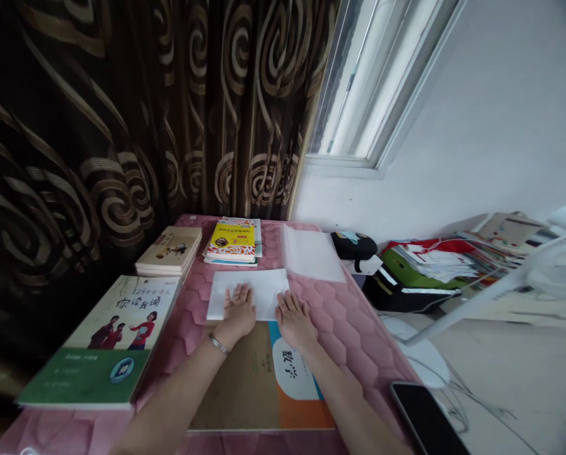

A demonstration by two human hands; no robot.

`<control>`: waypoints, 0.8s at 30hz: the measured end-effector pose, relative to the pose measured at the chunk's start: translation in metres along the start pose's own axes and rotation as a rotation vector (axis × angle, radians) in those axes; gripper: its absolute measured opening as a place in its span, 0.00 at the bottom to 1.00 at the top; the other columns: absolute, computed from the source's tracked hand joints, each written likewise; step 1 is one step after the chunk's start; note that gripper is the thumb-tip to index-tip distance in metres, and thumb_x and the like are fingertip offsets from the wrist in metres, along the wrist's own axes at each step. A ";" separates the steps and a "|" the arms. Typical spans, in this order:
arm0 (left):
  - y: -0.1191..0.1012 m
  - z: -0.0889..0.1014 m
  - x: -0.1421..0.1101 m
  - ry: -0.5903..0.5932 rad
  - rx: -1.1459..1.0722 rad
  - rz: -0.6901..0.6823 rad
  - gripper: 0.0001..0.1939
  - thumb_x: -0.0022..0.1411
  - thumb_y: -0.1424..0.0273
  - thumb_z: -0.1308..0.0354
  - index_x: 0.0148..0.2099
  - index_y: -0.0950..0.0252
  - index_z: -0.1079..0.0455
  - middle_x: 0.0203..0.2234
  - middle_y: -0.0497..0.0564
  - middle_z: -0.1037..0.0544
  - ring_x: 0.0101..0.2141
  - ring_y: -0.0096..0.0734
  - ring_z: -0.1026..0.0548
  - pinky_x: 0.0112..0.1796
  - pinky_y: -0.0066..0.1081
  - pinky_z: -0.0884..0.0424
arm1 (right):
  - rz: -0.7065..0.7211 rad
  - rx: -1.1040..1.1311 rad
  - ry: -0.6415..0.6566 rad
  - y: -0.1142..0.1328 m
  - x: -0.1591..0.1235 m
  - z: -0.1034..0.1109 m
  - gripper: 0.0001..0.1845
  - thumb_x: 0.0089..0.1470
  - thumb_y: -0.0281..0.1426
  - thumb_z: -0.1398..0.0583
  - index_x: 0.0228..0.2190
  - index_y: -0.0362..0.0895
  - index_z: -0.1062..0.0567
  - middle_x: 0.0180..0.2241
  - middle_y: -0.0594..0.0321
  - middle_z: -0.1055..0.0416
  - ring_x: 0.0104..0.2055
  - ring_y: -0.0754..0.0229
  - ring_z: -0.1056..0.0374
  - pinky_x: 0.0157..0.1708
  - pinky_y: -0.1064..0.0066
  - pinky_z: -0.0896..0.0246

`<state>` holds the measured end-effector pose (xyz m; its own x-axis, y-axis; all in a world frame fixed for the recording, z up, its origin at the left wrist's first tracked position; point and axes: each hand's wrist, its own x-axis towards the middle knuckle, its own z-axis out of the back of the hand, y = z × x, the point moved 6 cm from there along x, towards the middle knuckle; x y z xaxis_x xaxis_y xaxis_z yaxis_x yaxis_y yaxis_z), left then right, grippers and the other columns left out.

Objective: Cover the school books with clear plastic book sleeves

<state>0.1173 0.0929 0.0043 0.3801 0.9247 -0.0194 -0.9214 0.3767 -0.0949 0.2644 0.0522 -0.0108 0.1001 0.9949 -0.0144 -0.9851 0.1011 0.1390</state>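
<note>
A white sheet of paper (264,281) lies across the far part of a book (245,385) with a brown, blue and orange cover. My left hand (239,311) rests flat on the sheet, fingers spread, a bracelet at the wrist. At the sheet's right edge, my right hand (295,319) lies with its fingers stretched out, its palm over the book's blue part. Neither hand grips anything. Both forearms cover some of the book.
A large green-and-white book (107,335), a stack of tan books (169,249) and a yellow book (233,237) surround the left and far side. A translucent sheet (313,253) lies far right. A phone (427,417) sits by the pink table's (349,341) right edge, near a white lamp (472,309).
</note>
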 end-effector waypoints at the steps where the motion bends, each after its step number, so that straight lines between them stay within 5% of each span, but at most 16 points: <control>1: -0.006 -0.001 0.008 0.017 -0.019 -0.018 0.30 0.68 0.67 0.60 0.70 0.67 0.49 0.69 0.56 0.51 0.68 0.41 0.54 0.65 0.52 0.61 | -0.002 0.006 0.001 0.000 0.000 0.000 0.30 0.67 0.36 0.60 0.66 0.41 0.46 0.69 0.52 0.57 0.71 0.52 0.63 0.67 0.51 0.69; 9: 0.020 -0.003 0.043 0.030 -0.065 -0.017 0.32 0.70 0.59 0.62 0.72 0.63 0.56 0.70 0.52 0.56 0.69 0.41 0.56 0.65 0.49 0.61 | -0.013 -0.019 0.027 0.002 0.003 0.008 0.29 0.65 0.34 0.56 0.65 0.38 0.44 0.68 0.48 0.54 0.71 0.45 0.61 0.65 0.42 0.72; 12: 0.025 -0.004 0.044 -0.024 -0.068 -0.018 0.31 0.70 0.59 0.62 0.72 0.61 0.55 0.70 0.51 0.55 0.69 0.40 0.56 0.65 0.49 0.62 | 0.071 0.016 0.021 0.030 0.020 0.017 0.29 0.65 0.34 0.55 0.63 0.35 0.39 0.67 0.45 0.50 0.71 0.45 0.62 0.66 0.46 0.71; 15: 0.023 -0.008 0.044 0.018 -0.052 -0.033 0.32 0.67 0.62 0.57 0.71 0.63 0.53 0.70 0.53 0.54 0.69 0.43 0.57 0.65 0.50 0.62 | 0.232 0.182 0.082 0.071 0.046 0.015 0.33 0.67 0.41 0.58 0.66 0.37 0.46 0.68 0.52 0.53 0.71 0.50 0.63 0.67 0.54 0.63; 18: 0.022 -0.010 0.044 0.042 -0.045 -0.059 0.34 0.66 0.62 0.55 0.71 0.64 0.53 0.70 0.54 0.53 0.69 0.44 0.58 0.65 0.49 0.63 | 0.304 0.239 0.125 0.090 0.069 0.004 0.34 0.67 0.44 0.60 0.67 0.40 0.51 0.70 0.57 0.58 0.71 0.54 0.64 0.67 0.55 0.66; 24: 0.027 -0.009 0.047 -0.035 -0.099 -0.046 0.32 0.69 0.59 0.61 0.72 0.63 0.55 0.70 0.53 0.51 0.68 0.39 0.53 0.65 0.48 0.60 | 0.143 0.029 0.058 0.030 0.085 -0.006 0.34 0.67 0.42 0.60 0.66 0.33 0.49 0.69 0.49 0.58 0.71 0.55 0.65 0.68 0.58 0.71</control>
<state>0.1106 0.1459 -0.0082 0.4171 0.9086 0.0220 -0.8899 0.4132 -0.1930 0.2421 0.1394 -0.0140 -0.0504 0.9975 -0.0498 -0.9842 -0.0411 0.1721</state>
